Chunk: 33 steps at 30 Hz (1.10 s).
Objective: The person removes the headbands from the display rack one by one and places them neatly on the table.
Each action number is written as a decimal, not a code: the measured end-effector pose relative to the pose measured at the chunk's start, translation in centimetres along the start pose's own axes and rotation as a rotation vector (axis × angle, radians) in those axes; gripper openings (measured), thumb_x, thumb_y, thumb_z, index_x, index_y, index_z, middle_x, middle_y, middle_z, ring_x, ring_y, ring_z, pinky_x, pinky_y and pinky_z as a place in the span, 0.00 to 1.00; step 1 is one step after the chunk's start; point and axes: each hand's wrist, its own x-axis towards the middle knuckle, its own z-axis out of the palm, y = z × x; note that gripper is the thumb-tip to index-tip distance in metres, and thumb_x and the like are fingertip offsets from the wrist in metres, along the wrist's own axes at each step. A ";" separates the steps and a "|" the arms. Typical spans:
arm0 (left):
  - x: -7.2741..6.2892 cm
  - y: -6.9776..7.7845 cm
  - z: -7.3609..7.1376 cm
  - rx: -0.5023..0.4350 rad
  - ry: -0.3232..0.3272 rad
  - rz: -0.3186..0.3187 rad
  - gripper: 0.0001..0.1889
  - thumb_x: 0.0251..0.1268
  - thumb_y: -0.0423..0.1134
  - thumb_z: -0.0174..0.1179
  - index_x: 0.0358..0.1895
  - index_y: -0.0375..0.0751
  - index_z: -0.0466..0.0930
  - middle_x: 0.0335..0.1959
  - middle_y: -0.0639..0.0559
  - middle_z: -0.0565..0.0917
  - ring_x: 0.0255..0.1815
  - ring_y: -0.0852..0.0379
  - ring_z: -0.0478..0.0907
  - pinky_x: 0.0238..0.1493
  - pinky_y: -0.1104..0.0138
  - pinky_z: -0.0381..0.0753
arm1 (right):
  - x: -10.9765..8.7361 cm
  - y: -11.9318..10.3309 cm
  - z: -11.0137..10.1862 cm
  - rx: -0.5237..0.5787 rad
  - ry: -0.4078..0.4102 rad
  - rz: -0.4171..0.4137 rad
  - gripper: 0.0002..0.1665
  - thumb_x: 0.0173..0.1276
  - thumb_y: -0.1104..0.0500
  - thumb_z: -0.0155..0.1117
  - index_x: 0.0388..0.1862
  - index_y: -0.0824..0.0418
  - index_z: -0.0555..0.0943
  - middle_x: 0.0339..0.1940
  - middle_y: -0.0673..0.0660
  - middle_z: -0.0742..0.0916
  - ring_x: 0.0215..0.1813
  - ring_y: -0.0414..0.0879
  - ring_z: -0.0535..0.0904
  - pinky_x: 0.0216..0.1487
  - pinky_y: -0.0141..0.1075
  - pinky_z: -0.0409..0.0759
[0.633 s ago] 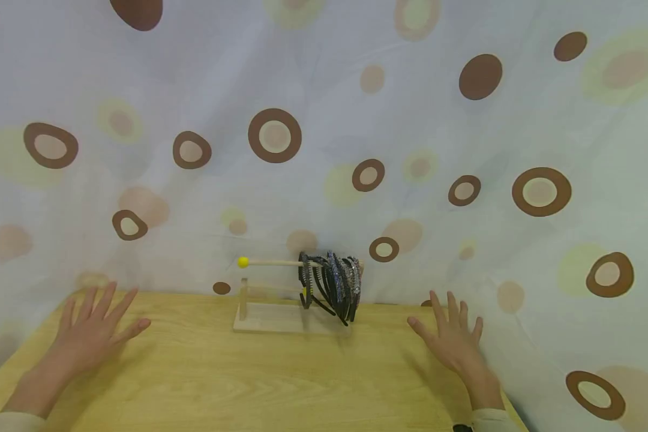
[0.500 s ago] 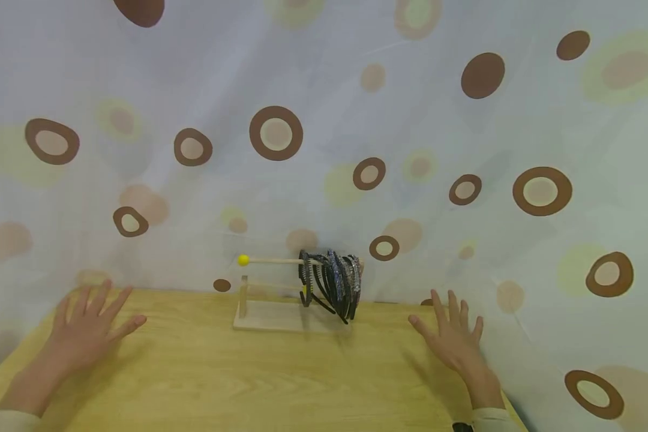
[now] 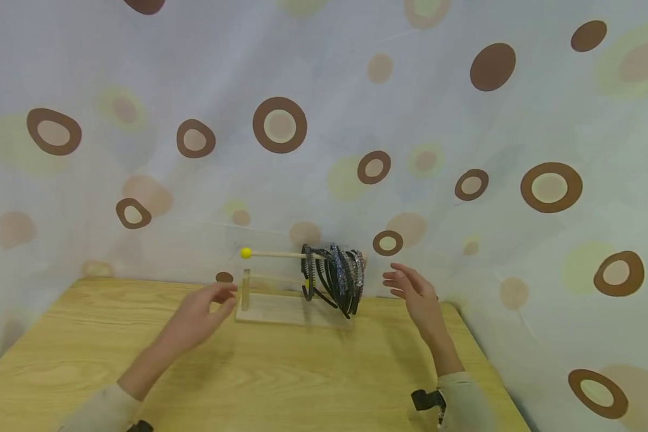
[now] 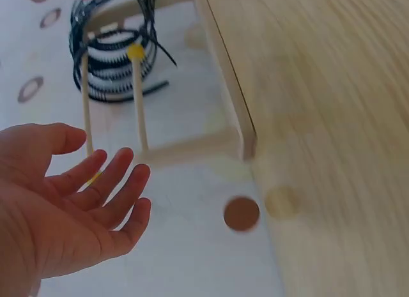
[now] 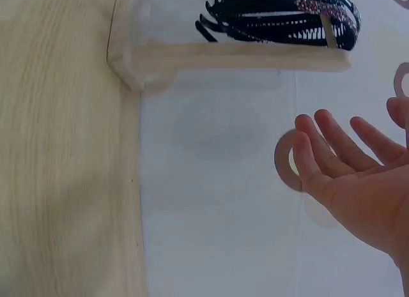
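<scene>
A wooden rack (image 3: 281, 309) with yellow-tipped rods stands at the back of the table. Several dark, glittery headbands (image 3: 339, 276) hang bunched at the right part of its upper rod (image 3: 281, 255). My left hand (image 3: 197, 315) hovers just left of the rack, fingers loosely bent; in the left wrist view its fingers (image 4: 121, 191) hold nothing. To the right of the headbands, apart from them, is my right hand (image 3: 418, 300). The right wrist view shows that palm facing the rack's end post (image 5: 249, 56) with relaxed fingers and nothing held.
The light wooden table (image 3: 281, 384) extends in front of the rack. Behind it hangs a pale curtain (image 3: 324, 90) printed with brown rings and spots, close to the table's back edge. Dark straps (image 3: 428, 400) sit at both wrists.
Both hands have moved inward from the table's sides toward the rack, and their spread fingers now bend loosely. The head view has shifted slightly. The rack and headbands stay put.
</scene>
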 end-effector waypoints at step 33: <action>7.0 7.0 12.4 -0.367 0.245 -0.140 0.12 0.66 0.36 0.71 0.49 0.38 0.84 0.39 0.53 0.85 0.40 0.54 0.82 0.45 0.58 0.83 | 3.0 0.2 5.2 0.125 0.042 -0.057 0.26 0.78 0.59 0.62 0.71 0.66 0.74 0.64 0.63 0.81 0.60 0.48 0.80 0.59 0.38 0.79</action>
